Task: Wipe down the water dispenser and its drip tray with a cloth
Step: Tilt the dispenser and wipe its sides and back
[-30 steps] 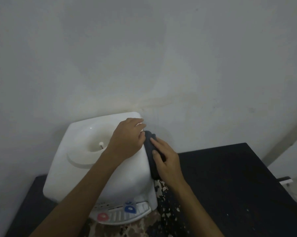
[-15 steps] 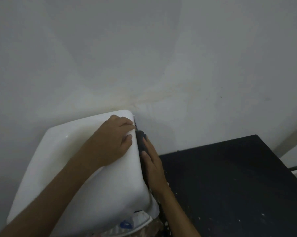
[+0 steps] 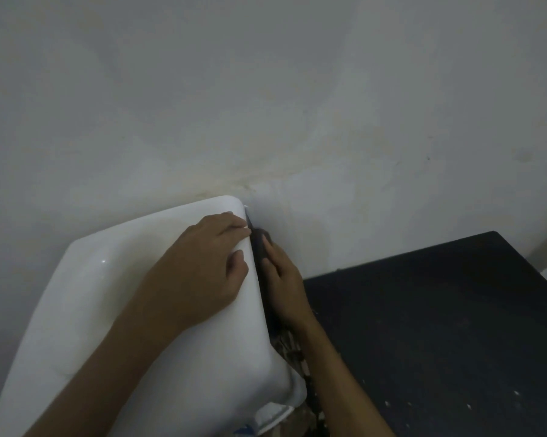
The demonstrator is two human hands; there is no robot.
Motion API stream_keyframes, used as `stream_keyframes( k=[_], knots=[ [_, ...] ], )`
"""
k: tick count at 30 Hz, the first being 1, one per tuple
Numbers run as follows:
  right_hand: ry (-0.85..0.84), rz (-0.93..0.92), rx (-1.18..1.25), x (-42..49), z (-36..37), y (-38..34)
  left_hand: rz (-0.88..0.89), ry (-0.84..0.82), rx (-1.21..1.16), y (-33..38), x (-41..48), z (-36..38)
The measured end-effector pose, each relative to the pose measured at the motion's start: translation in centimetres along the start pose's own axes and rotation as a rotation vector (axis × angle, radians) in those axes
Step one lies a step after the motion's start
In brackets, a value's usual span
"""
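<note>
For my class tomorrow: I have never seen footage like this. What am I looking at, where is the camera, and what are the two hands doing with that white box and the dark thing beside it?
The camera sits on a person's head and looks forward and down, so you see their own arms reaching away from you. There is no machine at work, only two bare hands.

The white box is a water dispenser, seen from above and standing against a pale wall. The left hand rests flat on its top near the far right corner, apparently to steady it. The right hand presses a dark cloth against the dispenser's right side, which is how it is being wiped.

To the right is a black tabletop flecked with small pale specks. A patterned covering shows under the dispenser's edge. The drip tray cannot be made out from this angle.
</note>
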State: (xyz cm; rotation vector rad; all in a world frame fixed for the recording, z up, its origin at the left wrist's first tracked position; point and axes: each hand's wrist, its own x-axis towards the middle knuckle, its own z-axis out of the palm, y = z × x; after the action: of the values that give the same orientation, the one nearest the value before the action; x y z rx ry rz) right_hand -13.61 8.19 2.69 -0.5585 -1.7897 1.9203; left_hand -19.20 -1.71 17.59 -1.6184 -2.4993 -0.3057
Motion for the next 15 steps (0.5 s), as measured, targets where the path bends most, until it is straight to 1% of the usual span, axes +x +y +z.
stream_keyframes(
  k=[3,6,8,10,13,15],
  knots=[
    [0.025,0.091,0.027,-3.0,-0.4,1.9,0.004,0.008,0.009,0.1,0.0,-0.1],
    [0.021,0.032,0.073,-4.8,-0.7,0.4,0.014,0.000,0.019,0.2,0.1,0.0],
    [-0.005,-0.058,0.114,-3.7,-0.6,-1.6,0.022,-0.010,0.033,0.3,0.1,-0.1],
    [-0.001,-0.090,0.098,-1.7,-0.2,-2.5,0.028,-0.022,0.044,0.5,0.3,-0.3],
    [0.039,-0.066,0.044,0.5,0.3,-1.2,0.032,-0.035,0.058,0.6,0.5,-0.6],
    [0.033,-0.003,0.001,0.1,-0.2,0.9,0.026,-0.036,0.042,0.5,0.7,-0.6]
  ],
)
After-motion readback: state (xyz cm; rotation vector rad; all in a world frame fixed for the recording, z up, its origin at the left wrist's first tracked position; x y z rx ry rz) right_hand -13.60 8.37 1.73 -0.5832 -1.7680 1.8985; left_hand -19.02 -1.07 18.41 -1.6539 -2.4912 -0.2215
